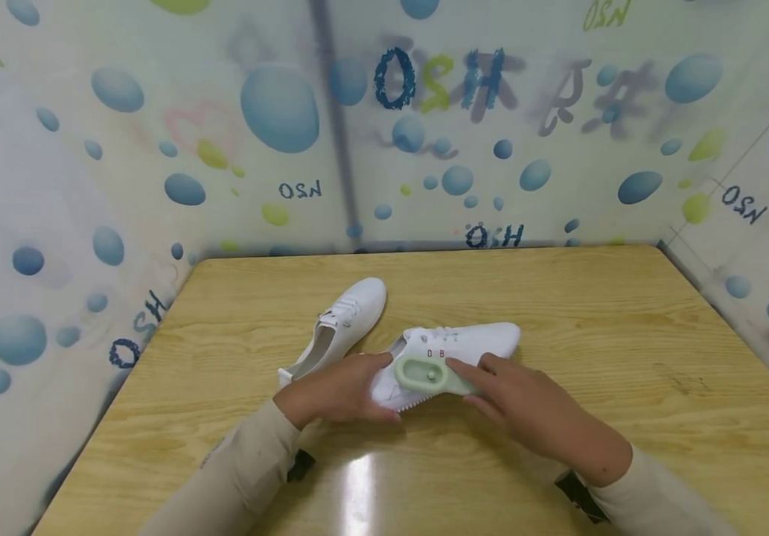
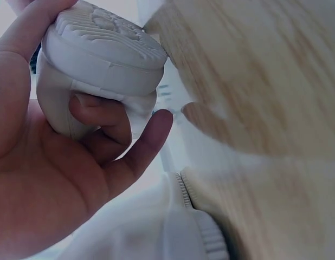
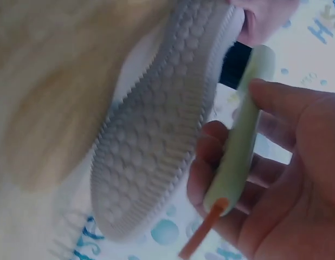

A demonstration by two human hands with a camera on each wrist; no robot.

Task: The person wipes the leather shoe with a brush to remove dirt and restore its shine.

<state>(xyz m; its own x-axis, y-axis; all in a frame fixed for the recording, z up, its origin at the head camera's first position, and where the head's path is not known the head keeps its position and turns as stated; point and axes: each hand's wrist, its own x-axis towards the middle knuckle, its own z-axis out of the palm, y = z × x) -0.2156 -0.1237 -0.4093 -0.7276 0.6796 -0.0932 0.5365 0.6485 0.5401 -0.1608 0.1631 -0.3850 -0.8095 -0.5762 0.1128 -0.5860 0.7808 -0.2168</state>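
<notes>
In the head view, a white lace-up shoe (image 1: pixel 484 342) lies tilted on its side, toe to the right. My left hand (image 1: pixel 351 387) grips its heel end, and the left wrist view shows fingers curled around the heel (image 2: pixel 102 65). In my right hand (image 1: pixel 521 398) is a pale green brush (image 1: pixel 420 374) with an oval head against the shoe's side; its bristle side is hidden. The right wrist view shows the brush's handle (image 3: pixel 238 146) between thumb and fingers, an orange cord (image 3: pixel 203 233) at its end, beside the studded sole (image 3: pixel 146 135).
A second white shoe (image 1: pixel 364 301) stands behind the left hand, its toe pointing away to the right. Both rest on a wooden table (image 1: pixel 592 298). Curtain-like walls (image 1: pixel 458 134) with blue and green dots surround the back and sides.
</notes>
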